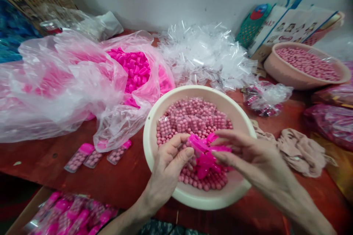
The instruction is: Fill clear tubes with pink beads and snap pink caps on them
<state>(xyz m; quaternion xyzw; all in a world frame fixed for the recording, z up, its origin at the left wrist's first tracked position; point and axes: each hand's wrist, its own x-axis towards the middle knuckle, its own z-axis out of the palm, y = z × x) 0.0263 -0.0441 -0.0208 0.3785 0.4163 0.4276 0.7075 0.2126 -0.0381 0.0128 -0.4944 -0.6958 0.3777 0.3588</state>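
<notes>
Pink fills the head view. Both hands meet over a cream plastic basin (154, 117) that stands on a red-brown table (132, 180) and is loaded with small dusty-pink beads (193, 114). The left hand (168, 163) is curled, thumb pressed toward the bent fingers, pinching the near end of a cluster of bright magenta plastic caps (206, 154) just above the beads. The right hand (248, 154) lies half open, fingers stretched leftward, their tips touching the same cluster from the other side; whether it truly grips them I cannot tell. A small clear packet (176, 123) rests on the beads behind the hands.

Left of the basin, a large clear plastic bag (68, 80) sprawls open, showing a heap of magenta caps (135, 68) inside. Three filled packets with magenta tops (93, 156) lie on the table just in front of it. More filled packets sit in a box (71, 214) at the lower left edge. Behind the basin is a pile of empty clear sleeves (206, 53). At the far right stands a second basin (298, 75) of beads, and a beige cloth (298, 150) lies crumpled beside the right hand.
</notes>
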